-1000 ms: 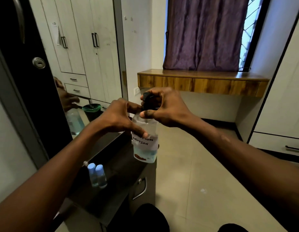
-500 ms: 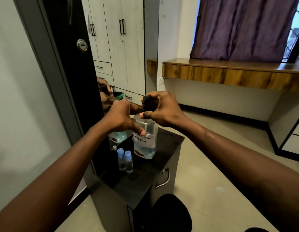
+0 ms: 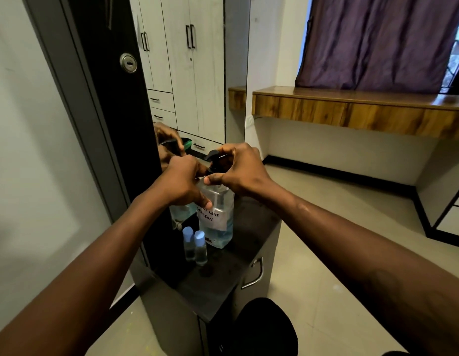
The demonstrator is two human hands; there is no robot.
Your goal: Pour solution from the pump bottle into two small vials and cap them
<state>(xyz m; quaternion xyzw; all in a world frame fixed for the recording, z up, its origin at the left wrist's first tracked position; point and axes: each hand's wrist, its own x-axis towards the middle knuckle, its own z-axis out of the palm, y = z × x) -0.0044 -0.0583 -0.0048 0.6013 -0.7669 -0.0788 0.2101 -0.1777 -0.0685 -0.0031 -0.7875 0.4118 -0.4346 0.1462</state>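
Note:
A clear pump bottle (image 3: 218, 227) with pale blue liquid and a handwritten label stands on a small black cabinet (image 3: 223, 281). My left hand (image 3: 182, 183) grips the bottle's shoulder, thumb down on its front. My right hand (image 3: 238, 168) curls round the black pump head (image 3: 215, 159) and its collar. Two small clear vials (image 3: 196, 246) with light blue caps stand side by side just left of the bottle, touching or nearly touching each other.
A mirror (image 3: 187, 73) behind the cabinet reflects my hands and white wardrobes. A dark door with a lock (image 3: 129, 62) stands to the left. A wooden ledge (image 3: 351, 109) under a purple curtain runs on the right. The cabinet front has a metal handle (image 3: 256, 273).
The view has swung left and down, showing more of the cabinet top. Both hands stay on the bottle in the same hold; the vials have not moved.

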